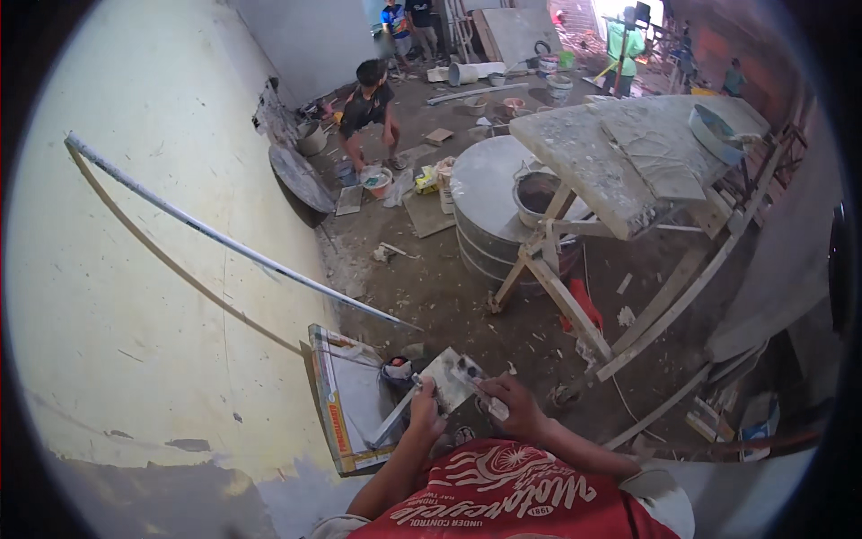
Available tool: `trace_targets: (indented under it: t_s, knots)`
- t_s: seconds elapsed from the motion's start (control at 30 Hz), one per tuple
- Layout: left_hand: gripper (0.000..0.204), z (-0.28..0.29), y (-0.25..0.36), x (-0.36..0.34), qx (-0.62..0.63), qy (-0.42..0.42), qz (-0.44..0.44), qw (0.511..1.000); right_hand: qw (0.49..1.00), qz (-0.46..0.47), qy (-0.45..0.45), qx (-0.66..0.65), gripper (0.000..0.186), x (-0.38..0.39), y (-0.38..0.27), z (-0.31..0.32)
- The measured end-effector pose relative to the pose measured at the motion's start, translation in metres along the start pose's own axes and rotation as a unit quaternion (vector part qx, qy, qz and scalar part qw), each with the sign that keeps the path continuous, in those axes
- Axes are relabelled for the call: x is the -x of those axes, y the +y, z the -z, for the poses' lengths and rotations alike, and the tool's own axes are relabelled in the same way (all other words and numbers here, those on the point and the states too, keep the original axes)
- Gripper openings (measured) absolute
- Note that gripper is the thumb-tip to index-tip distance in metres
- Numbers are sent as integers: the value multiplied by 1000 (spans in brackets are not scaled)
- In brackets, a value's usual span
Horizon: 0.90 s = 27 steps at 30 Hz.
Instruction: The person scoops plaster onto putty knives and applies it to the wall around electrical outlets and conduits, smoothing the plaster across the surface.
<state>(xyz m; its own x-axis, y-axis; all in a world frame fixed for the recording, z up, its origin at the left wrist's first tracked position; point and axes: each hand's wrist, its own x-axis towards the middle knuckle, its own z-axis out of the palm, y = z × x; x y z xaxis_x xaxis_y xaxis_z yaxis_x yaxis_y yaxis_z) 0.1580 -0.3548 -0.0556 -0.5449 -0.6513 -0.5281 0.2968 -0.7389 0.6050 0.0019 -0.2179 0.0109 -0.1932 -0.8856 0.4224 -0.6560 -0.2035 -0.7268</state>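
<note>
My left hand [426,409] is closed around a pale narrow piece [390,419] beside a smudged flat plate [446,373]; whether the two are joined I cannot tell. My right hand [514,402] grips a small pale tool [493,404] at the plate's right side, where a dark part [468,368] shows. Behind my left hand is a dark container [397,369] with contents I cannot make out. An open cardboard box [328,395] holding white sheet material leans by the wall to the left.
A white pole [242,251] slants along the left wall. Ahead, a round metal tank [481,207] stands beside a plastered board on a wooden trestle [557,296]. A crouching person [366,117] handles a bucket [377,187]; other people stand farther back. Debris litters the floor.
</note>
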Motion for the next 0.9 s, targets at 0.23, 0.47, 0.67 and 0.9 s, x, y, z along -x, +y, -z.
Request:
trace_targets:
  t_s: [0.23, 0.47, 0.67, 0.9]
  knots:
    - [35, -96, 53, 41, 39, -135, 8, 990, 975, -165, 22, 148, 38, 77, 55, 25]
    - [42, -147, 123, 28, -52, -209, -140, 966, 576, -274, 582, -505, 49, 109, 90, 81]
    - [45, -286, 181, 54, -205, -238, -369, 875, 589, -73, 519, -616, 55, 116, 95, 194]
    - [35, -501, 156, 37, -262, -267, -466, 802, 586, 60, 650, -480, 50, 98, 86, 366]
